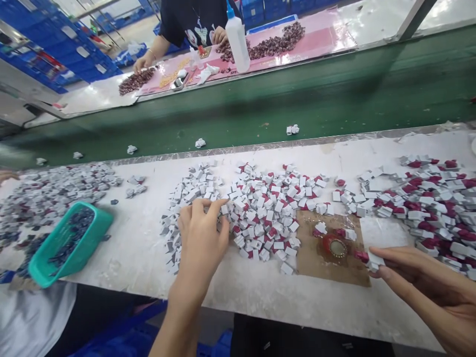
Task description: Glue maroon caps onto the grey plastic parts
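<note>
The right hand (424, 282) pinches a white-and-magenta piece (374, 260) near the table's (238, 292) front edge; the left hand (203, 233), fingers part-curled, touches the piled pieces (264, 213).

The left hand (203, 230) touches pale pieces (197, 186); the right hand (424, 282) pinches a white-and-magenta piece (374, 261).

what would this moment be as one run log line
left hand: fingers at white pieces, grip unclear | right hand: pinching white-and-magenta piece | cardboard: between hands | teal basket: holds dark parts
</note>
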The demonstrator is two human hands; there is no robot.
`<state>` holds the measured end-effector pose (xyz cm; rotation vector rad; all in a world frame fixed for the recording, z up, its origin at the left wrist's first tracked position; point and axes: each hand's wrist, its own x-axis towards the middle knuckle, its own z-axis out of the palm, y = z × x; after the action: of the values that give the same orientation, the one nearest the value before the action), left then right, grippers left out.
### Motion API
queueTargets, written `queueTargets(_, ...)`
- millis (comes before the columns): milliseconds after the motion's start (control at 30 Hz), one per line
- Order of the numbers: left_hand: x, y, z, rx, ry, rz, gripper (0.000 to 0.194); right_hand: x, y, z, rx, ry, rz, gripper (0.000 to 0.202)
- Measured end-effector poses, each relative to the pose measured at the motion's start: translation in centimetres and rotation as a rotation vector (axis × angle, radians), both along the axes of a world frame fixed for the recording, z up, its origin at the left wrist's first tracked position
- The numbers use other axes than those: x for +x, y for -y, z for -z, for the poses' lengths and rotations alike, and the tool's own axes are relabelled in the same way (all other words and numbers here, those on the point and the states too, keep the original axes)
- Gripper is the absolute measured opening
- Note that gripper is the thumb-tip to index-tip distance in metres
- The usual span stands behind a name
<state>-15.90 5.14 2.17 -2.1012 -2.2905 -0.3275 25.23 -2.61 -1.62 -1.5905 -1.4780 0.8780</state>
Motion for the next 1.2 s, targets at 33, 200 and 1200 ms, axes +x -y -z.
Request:
queueTargets(33, -0.2, -0.2, 0.2, -0.021, -0.005, -0.001, 0.038, -0.1, 0.0, 0.0, -0.016, -0.005, 0.006, 0.023)
queueTargets(200, -0.7, -1.5, 0.3, -0.083, 0.037, 0.032, 0.034, -1.2, -0.9, -0.8, -0.067, -0.013, -0.029, 0.019)
queueTargets(1200, 11.6, 5.7, -1.3, -1.246, 1.386, 0.048, 0.018, -4.5, -1.9, -2.3, 0.125, 0.065, -0.095, 0.022)
